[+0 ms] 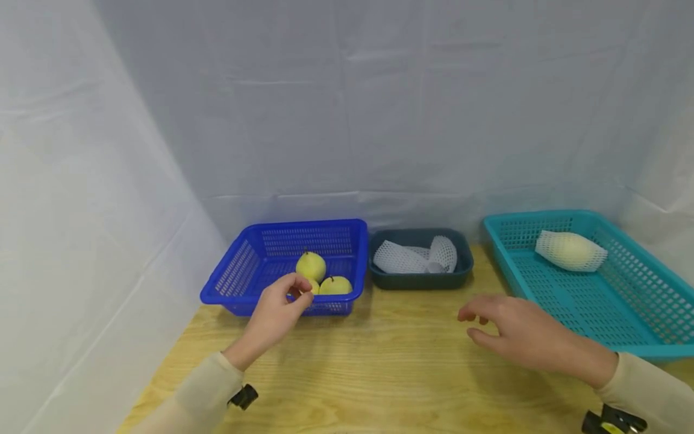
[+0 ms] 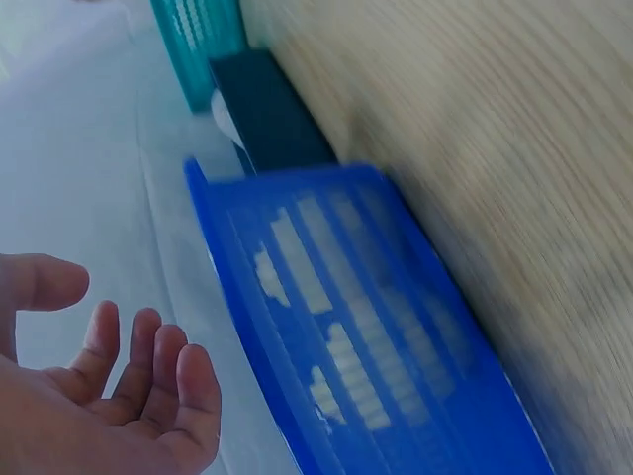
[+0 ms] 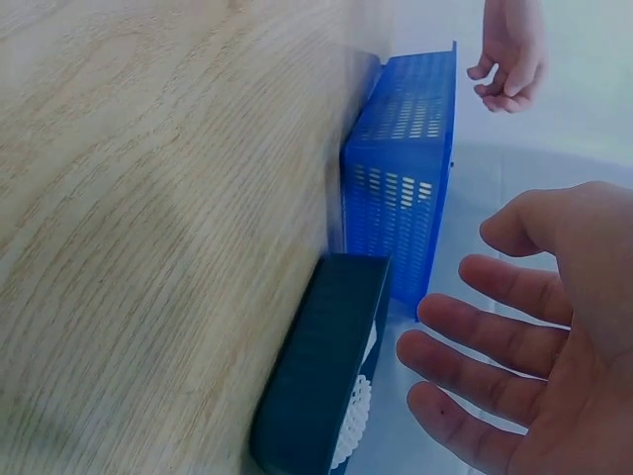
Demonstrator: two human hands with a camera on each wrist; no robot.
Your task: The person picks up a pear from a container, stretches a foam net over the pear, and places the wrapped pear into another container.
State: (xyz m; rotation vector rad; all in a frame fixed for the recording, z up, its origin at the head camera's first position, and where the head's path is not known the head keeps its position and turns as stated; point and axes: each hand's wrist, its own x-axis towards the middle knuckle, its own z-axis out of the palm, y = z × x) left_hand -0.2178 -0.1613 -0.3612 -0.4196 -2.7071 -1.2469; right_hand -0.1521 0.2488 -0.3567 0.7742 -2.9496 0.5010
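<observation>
My left hand point(image 1: 279, 307) hovers at the front rim of the blue basket point(image 1: 228, 299), fingers loosely bent with nothing between thumb and fingers in the left wrist view. Inside that basket lie yellow pears point(image 1: 311, 266), one partly hidden behind my fingertips. My right hand point(image 1: 515, 328) is over the table just left of the teal basket point(image 1: 509, 268), its fingers spread, relaxed and holding nothing. A small dark green tray point(image 1: 420, 281) between the baskets contains white foam net sleeves point(image 1: 401, 258). In the teal basket lies a pear in a foam net point(image 1: 572, 251).
The containers stand along the back of a light wooden table point(image 1: 379, 361). Behind them rises a white sheet point(image 1: 347, 108), which also covers both sides. The teal basket's front rim point(image 1: 656, 351) passes close behind my right wrist.
</observation>
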